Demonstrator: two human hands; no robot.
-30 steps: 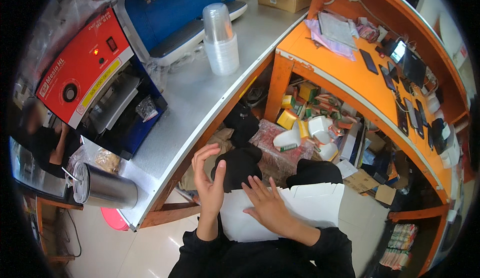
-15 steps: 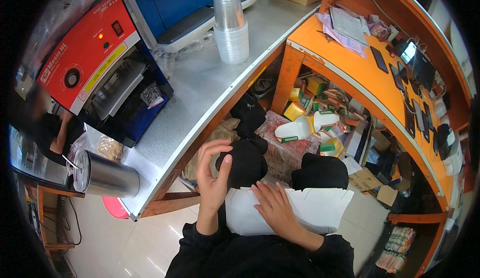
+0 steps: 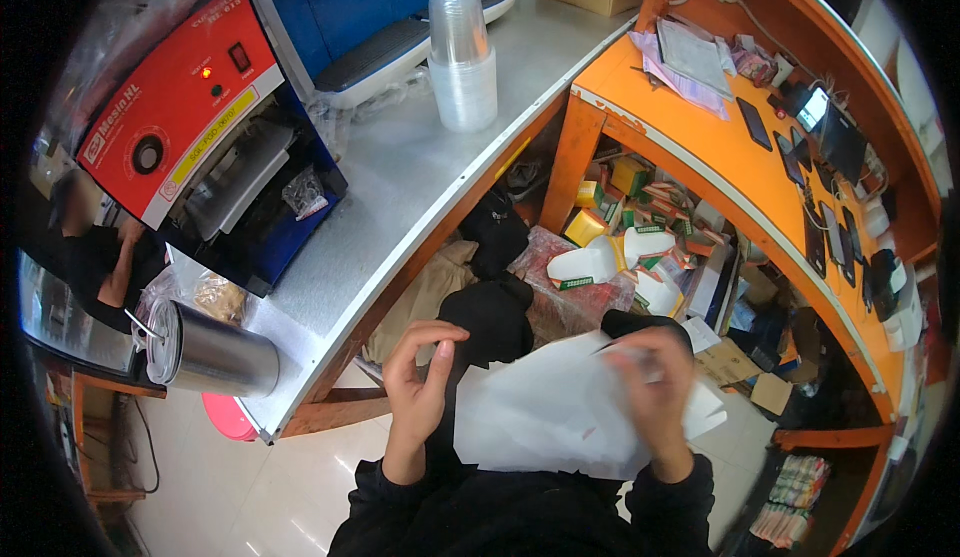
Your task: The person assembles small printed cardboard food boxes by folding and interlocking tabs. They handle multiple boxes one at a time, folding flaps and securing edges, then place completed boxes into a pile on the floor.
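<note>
Smooth matt paper sheets (image 3: 545, 412), shiny metal tumbler (image 3: 232, 355), glossy plastic cups (image 3: 464, 87).

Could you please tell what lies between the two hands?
White sheets lie between the left hand and the right hand, as the head view shows.

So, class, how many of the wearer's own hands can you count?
2: the left hand, just left of the white sheets; the right hand, blurred, over their right side.
</note>
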